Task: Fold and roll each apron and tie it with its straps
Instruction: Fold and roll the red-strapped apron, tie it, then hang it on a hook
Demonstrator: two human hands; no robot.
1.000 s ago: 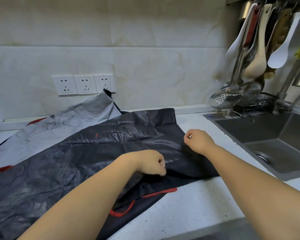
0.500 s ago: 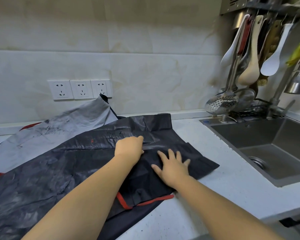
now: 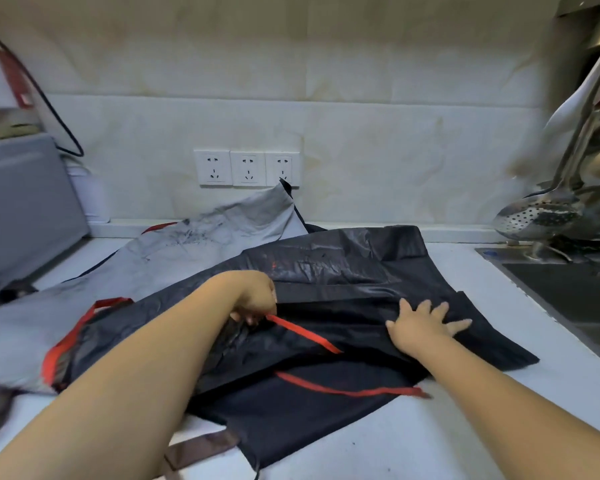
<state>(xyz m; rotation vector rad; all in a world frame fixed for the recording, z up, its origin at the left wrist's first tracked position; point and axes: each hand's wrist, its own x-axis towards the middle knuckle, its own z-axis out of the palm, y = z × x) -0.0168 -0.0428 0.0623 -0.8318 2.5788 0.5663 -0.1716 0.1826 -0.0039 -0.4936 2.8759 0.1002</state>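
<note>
black apron (image 3: pixel 343 271) is spread mid-frame on the white counter (image 3: pixel 430 438), partly folded, with its near layers doubled over each other. right hand (image 3: pixel 426 327) lies flat on the folded panel, fingers straight and splayed. It reads as a clamp, so the slick fabric doesn't slide while the other hand works. left hand (image 3: pixel 257 299) has its fingers curled, pinching the end of a red strap (image 3: pixel 305 334) that runs diagonally across the cloth toward the right wrist. My guess is it's being drawn clear of the fold so it's free for tying later (the exact pinch point is hidden under the knuckles). second red strap (image 3: pixel 354 391) lies along the lower layer, its end out on the counter. grey apron (image 3: pixel 205 244) sits behind, partly under the black one, one corner propped up the wall below the sockets (image 3: pixel 246 168); probably queued next. sink (image 3: pixel 568 299) is off to the right, well apart from both hands. Judgement: fold stage, no roll or tie started.
</note>
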